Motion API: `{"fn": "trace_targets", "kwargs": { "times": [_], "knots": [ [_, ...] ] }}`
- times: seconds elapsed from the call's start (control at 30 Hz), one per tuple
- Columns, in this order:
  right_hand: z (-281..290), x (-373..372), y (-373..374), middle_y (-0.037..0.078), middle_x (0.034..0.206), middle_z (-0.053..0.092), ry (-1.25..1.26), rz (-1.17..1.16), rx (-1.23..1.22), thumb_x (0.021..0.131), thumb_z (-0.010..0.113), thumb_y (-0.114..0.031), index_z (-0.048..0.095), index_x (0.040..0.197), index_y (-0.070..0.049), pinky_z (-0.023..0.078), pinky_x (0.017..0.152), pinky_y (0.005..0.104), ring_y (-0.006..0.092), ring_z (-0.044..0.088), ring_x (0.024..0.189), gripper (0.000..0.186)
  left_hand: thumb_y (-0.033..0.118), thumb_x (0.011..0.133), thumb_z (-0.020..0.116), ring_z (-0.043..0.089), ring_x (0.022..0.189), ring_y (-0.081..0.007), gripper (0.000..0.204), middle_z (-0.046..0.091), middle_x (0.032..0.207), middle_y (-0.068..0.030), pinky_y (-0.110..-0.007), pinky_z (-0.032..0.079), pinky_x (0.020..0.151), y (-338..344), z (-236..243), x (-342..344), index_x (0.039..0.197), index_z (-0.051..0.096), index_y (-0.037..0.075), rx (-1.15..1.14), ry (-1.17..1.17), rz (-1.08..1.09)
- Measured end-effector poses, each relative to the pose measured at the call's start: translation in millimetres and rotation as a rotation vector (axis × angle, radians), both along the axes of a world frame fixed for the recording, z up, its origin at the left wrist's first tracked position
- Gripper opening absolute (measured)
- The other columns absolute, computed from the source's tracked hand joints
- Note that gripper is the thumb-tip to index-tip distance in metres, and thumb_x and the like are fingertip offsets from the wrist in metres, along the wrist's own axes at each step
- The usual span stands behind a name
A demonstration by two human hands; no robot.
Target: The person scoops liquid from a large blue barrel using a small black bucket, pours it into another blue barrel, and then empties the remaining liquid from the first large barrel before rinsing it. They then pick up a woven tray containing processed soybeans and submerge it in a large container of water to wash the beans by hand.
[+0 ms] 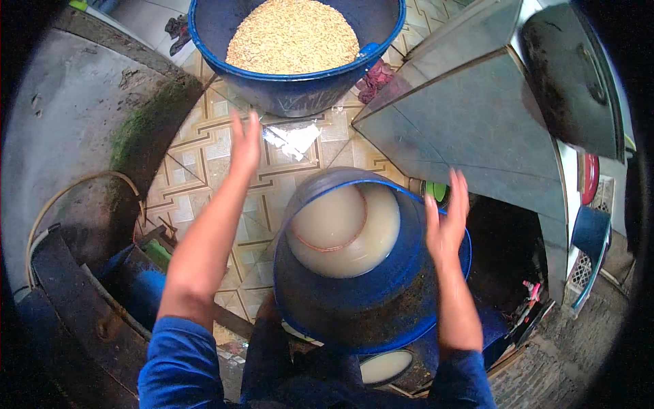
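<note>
My left hand (245,146) is raised over the tiled floor with fingers apart and nothing in it. Beyond it stands a large blue tub (293,92) heaped with pale yellow beans or grains (293,37). My right hand (448,228) is also open, fingers upright, above the right side of a wide blue basin (381,324). I cannot tell if it touches the rim. Cloudy whitish liquid (378,228) sits within the basin's dark-stained wall, and a thin brownish ring (334,247) shows in the liquid.
A concrete wall (75,109) rises on the left, with a hose (82,178) below it. On the right is a grey tiled counter side (470,116). A round container of whitish liquid (386,367) stands by my legs. A maroon cloth (376,78) lies beside the tub.
</note>
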State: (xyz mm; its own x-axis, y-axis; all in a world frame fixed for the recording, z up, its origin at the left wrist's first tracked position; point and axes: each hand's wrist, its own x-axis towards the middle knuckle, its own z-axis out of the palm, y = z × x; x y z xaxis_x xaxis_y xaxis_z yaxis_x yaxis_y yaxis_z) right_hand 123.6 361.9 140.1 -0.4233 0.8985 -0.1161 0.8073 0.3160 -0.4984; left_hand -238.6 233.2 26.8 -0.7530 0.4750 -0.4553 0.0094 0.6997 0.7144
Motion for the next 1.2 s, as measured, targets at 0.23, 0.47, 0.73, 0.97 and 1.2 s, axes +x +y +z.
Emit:
{"fn": "trace_targets", "kwargs": {
  "times": [0.23,0.47,0.73,0.97,1.2],
  "knots": [
    [3,295,-187,0.034,0.14,0.032,-0.577,-0.605,-0.152,0.083,0.063,-0.052,0.027,0.141,0.006,0.026,0.109,0.0461,0.0461,0.033,0.13,0.09,0.034,0.094,0.05,0.05,0.119,-0.0365,0.05,0.053,0.125,-0.026,-0.041,0.039,0.099,-112,85,153,0.131,0.046,0.002,-0.219,-0.142,-0.378],
    [-49,404,-243,0.031,0.117,0.055,-0.363,-0.895,-0.635,0.092,0.041,-0.059,0.053,0.118,0.009,0.04,0.09,0.0447,0.0432,0.053,0.106,0.074,0.03,0.095,0.048,0.06,0.083,-0.0455,0.029,0.063,0.086,-0.0264,-0.054,0.046,0.073,-111,80,157,0.102,0.058,0.004,-0.454,0.195,-0.342],
    [-90,440,-250,0.033,0.087,0.061,-0.52,-0.762,-0.5,0.095,0.031,-0.059,0.06,0.091,0.014,0.042,0.078,0.0518,0.0492,0.055,0.084,0.078,0.032,0.095,0.049,0.061,0.073,-0.0449,0.029,0.063,0.075,-0.0236,-0.054,0.048,0.065,-109,70,141,0.091,0.056,0.004,-0.443,0.311,-0.42],
    [-83,400,-335,0.02,0.055,0.059,-0.74,-0.699,-0.242,0.095,0.042,-0.053,0.056,0.059,0.004,0.043,0.044,0.0492,0.044,0.053,0.047,0.068,0.035,0.094,0.05,0.061,0.074,-0.0442,0.035,0.063,0.075,-0.0242,-0.052,0.048,0.067,-57,55,98,0.086,0.057,0.002,-0.358,0.335,-0.62],
    [-67,305,-444,0.009,0.041,0.044,-0.122,-1.085,-0.468,0.094,0.047,-0.05,0.044,0.048,-0.003,0.033,0.042,0.0478,0.028,0.041,0.037,0.065,0.042,0.094,0.045,0.061,0.087,-0.0417,0.042,0.065,0.088,-0.0241,-0.051,0.048,0.078,35,28,57,0.096,0.062,0.004,-0.3,0.329,-0.906]
  ]
}}
